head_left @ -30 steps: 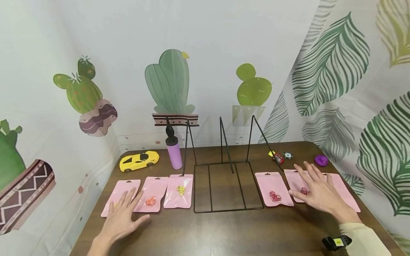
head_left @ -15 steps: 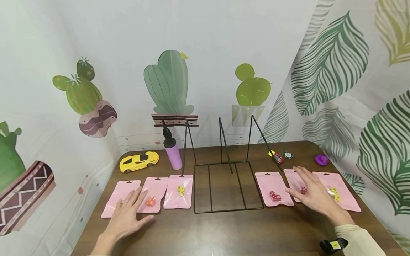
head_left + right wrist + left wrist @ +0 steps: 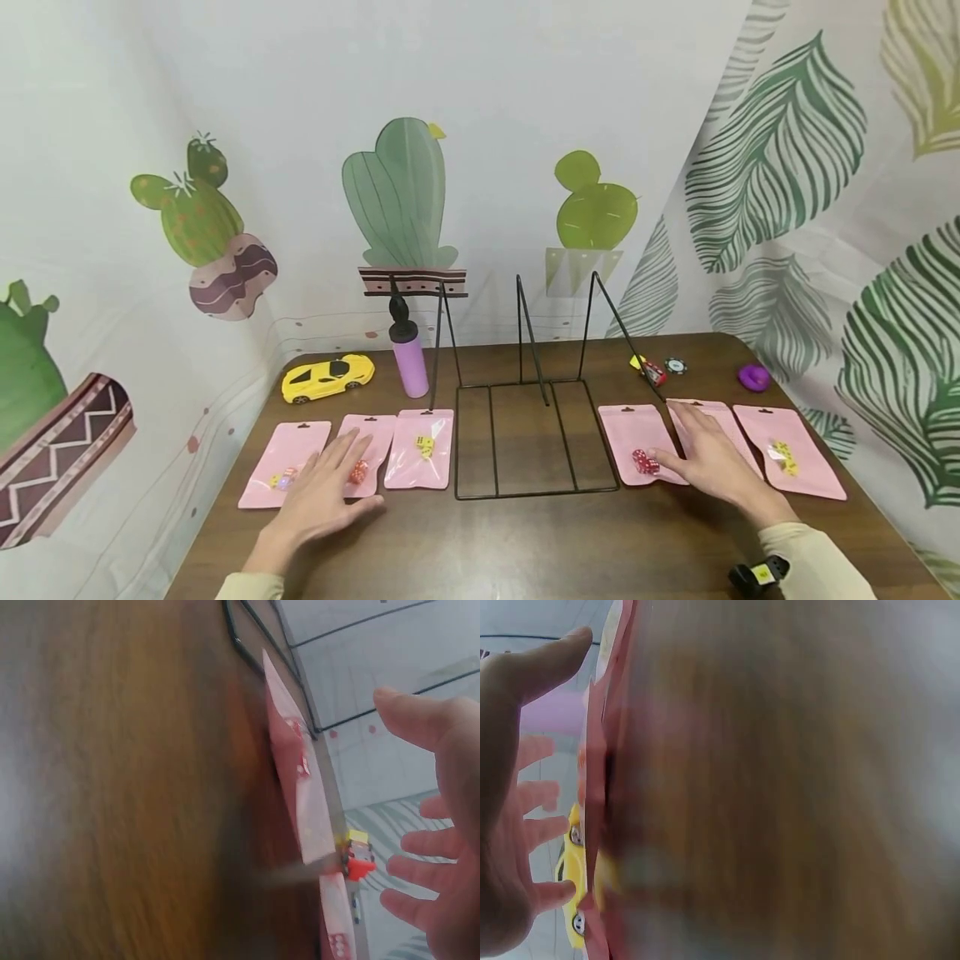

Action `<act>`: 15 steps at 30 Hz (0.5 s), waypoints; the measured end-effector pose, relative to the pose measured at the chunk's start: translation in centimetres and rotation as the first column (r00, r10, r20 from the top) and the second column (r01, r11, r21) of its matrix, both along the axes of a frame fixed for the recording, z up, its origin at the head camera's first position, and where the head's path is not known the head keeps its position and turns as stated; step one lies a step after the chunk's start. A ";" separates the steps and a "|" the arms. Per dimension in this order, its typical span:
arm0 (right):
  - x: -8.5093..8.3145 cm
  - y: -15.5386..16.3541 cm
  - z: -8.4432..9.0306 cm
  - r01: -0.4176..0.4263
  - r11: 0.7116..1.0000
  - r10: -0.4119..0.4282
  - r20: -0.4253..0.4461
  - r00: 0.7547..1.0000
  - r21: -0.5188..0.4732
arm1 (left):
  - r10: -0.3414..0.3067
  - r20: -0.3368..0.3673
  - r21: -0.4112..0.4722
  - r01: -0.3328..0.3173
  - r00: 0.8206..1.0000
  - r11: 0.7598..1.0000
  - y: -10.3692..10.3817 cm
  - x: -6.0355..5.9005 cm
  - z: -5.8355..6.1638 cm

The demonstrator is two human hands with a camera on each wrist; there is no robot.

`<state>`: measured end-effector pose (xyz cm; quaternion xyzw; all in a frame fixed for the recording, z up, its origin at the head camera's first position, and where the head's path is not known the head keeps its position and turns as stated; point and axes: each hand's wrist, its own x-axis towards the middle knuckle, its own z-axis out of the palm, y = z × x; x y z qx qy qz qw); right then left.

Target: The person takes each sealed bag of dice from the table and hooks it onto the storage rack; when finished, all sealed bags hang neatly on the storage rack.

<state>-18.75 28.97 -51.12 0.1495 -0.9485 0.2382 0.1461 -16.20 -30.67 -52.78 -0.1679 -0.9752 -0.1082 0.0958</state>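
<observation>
My left hand (image 3: pixel 318 492) is spread, palm down, over the table, overlapping the middle of three pink pouches on the left. Orange dice (image 3: pixel 358 472) show through that pouch (image 3: pixel 378 429). Beside it lie a pouch (image 3: pixel 273 454) with mixed-colour dice and another (image 3: pixel 400 471) with yellow dice. On the right, my right hand (image 3: pixel 705 462) hovers with straight fingers over the middle pouch (image 3: pixel 738 433), hiding its contents. Its thumb comes close to a pouch (image 3: pixel 626 425) with red dice. The outermost pouch (image 3: pixel 813 471) has yellow dice. Both wrist views show bare, extended fingers above the pouches.
A black wire rack (image 3: pixel 536 494) stands mid-table between the pouch groups, its prongs rising behind. At the back are a yellow toy car (image 3: pixel 328 377), a purple bottle-like cylinder (image 3: pixel 411 367), a small red-and-yellow toy (image 3: pixel 651 369), a poker chip (image 3: pixel 676 366) and a purple ring-shaped thing (image 3: pixel 753 377).
My left hand has slid right, from the outer left pouch to the middle one. My right hand has moved left, uncovering the outermost right pouch. The pouches stay in place.
</observation>
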 end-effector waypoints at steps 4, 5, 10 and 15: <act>-0.4 -0.7 -0.4 0.004 1.000 -0.005 0.003 1.000 0.009 | -0.042 0.016 0.001 0.042 0.999 0.999 1.0 -0.7 0.1; -0.5 -0.8 -0.5 0.011 1.000 -0.011 0.008 1.000 0.011 | -0.050 0.018 -0.003 0.050 0.999 0.999 1.2 -0.9 0.1; -0.9 -1.4 -0.7 0.030 0.999 -0.031 0.041 0.999 0.027 | -0.082 0.015 -0.025 0.083 0.996 0.996 2.6 -1.5 0.1; -1.0 -1.9 -0.8 0.037 0.998 -0.041 0.072 0.997 0.060 | -0.109 0.030 -0.013 0.109 0.994 0.994 4.2 -2.1 0.2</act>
